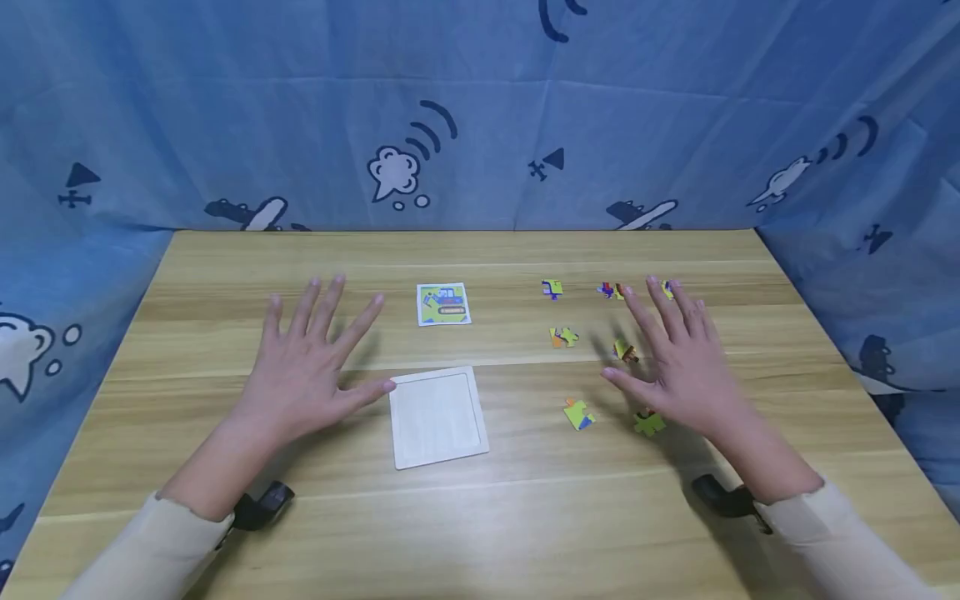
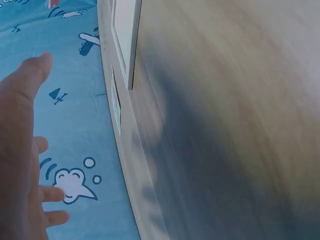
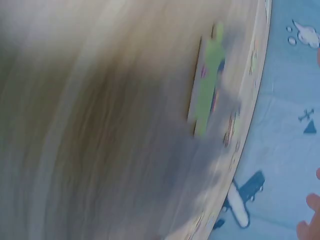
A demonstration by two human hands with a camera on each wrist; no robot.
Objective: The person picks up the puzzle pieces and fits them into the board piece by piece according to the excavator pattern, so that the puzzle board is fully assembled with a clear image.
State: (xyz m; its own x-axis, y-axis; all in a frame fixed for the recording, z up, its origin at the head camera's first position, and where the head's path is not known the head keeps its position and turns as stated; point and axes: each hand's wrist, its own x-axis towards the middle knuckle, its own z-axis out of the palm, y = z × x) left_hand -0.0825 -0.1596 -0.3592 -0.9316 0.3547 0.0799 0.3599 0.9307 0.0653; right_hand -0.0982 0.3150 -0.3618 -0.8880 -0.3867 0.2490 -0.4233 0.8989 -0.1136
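Observation:
My left hand hovers above the table with its fingers spread and straight, holding nothing. Its thumb tip overlaps the corner of a white square puzzle tray in the head view; in the left wrist view the hand is apart from the tray. My right hand, also spread and holding nothing, is over the jigsaw pieces on the right. Around it lie a green piece, a yellow-and-brown piece and a piece with a blue corner. Some pieces are partly hidden behind its fingers.
A small picture card showing a blue excavator lies behind the tray. More jigsaw pieces, such as a yellow-and-orange one and a yellow-and-purple one, lie to its right. A blue printed curtain hangs along the wooden table's far edge.

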